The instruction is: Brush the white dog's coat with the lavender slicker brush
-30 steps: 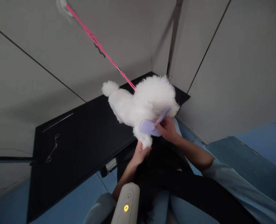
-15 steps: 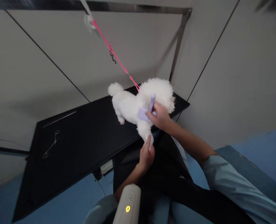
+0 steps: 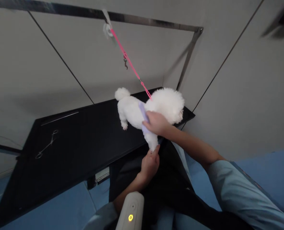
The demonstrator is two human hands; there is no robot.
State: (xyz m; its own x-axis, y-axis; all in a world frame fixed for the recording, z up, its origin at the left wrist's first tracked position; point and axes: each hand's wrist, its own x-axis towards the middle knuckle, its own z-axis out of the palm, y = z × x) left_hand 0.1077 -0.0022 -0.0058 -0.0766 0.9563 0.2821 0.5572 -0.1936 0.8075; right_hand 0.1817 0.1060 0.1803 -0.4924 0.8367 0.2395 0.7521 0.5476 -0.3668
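A fluffy white dog (image 3: 132, 110) stands on a black grooming table (image 3: 84, 143), its round head toward the right. My left hand (image 3: 150, 163) is closed around the paw end of the dog's front leg (image 3: 151, 140), which is stretched toward me. In my right hand (image 3: 156, 122) is a lavender slicker brush (image 3: 142, 110), gripped by the fingers. The brush lies against the upper part of that leg, its head partly hidden by my fingers. A pink grooming loop (image 3: 130, 60) runs from the dog's neck up to the metal bar.
Silver scissors (image 3: 47, 144) lie on the table's left part, with a thin metal rod-like item (image 3: 59, 118) behind them. A metal bar (image 3: 142, 19) spans above, held by a post (image 3: 188, 60) at right. A white device with a yellow light (image 3: 132, 209) is below my view's middle.
My right hand has moved the brush left and down, from the dog's shoulder onto the front leg, and its handle has tilted left. The left hand still holds the paw. The view has shifted slightly.
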